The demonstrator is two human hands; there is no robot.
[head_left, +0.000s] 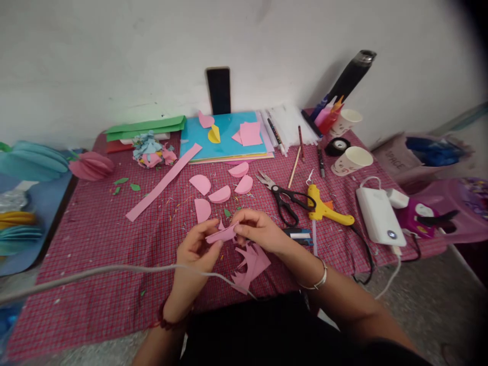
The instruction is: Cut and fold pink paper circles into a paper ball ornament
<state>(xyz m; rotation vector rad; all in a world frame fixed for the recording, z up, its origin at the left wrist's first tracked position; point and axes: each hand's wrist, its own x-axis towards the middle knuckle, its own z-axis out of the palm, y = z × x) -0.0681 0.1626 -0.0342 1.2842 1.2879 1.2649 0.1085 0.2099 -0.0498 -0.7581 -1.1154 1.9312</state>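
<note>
Pink paper [221, 234], pinched at one end by the left hand [196, 250] and at the other by the right hand [261, 232] above the counter [95, 305], looks mid-fold, so the next move probably calls for lining up edges and pressing the crease

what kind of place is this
Most likely a paper-craft workspace, set up on a cloth-covered table against a wall. A yellow glue gun and black-handled scissors lie there, and the left hand and right hand hold pink paper.
</note>
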